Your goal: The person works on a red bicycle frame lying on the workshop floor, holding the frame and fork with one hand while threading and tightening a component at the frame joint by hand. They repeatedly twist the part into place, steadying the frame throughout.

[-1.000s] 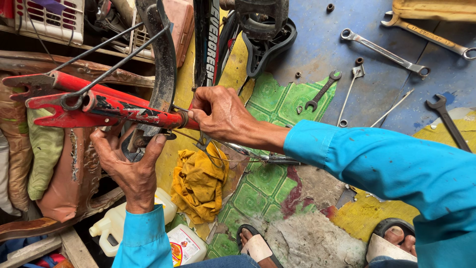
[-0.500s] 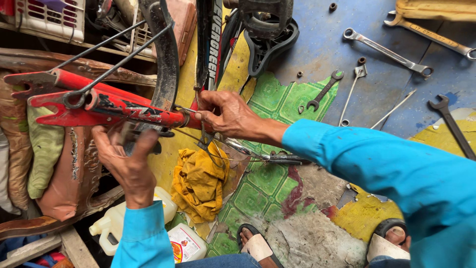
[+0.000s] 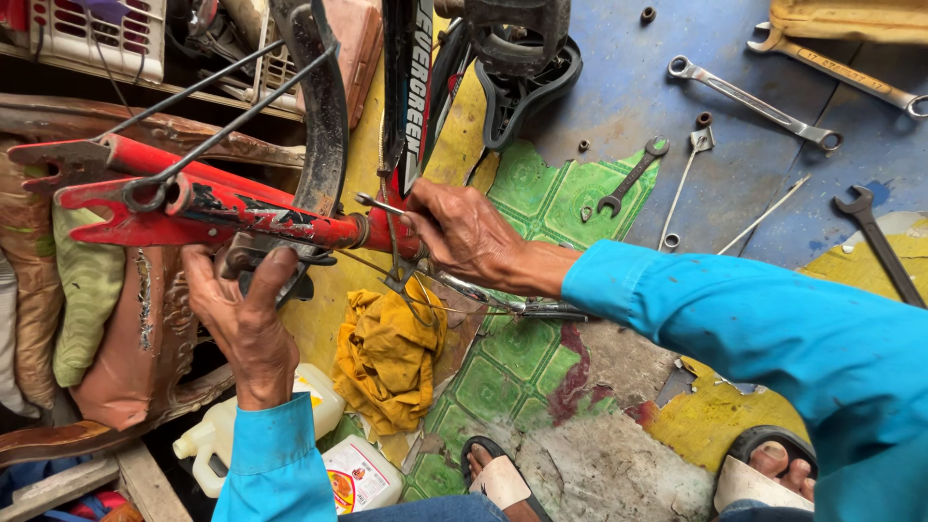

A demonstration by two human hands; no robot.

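A red bicycle frame [image 3: 222, 208] lies across the left, its fork ends pointing left. My left hand [image 3: 246, 314] grips a dark metal brake part [image 3: 266, 261] under the red tubes. At the frame's junction my right hand [image 3: 464, 232] pinches a small silvery tool or bolt [image 3: 379, 204] against it. A black mudguard [image 3: 314, 106] and thin metal stays arch over the frame. A black frame tube [image 3: 406, 87] rises behind my right hand.
A yellow rag [image 3: 387, 353] lies below the frame. Several wrenches [image 3: 754, 101] are scattered on the blue floor at upper right. White plastic jugs [image 3: 309, 435] stand at the bottom left, pliers [image 3: 541, 309] lie under my right forearm, and my sandalled feet [image 3: 764, 474] are below.
My right hand has slid slightly right along the frame junction. The left hand has kept its grip under the red tubes.
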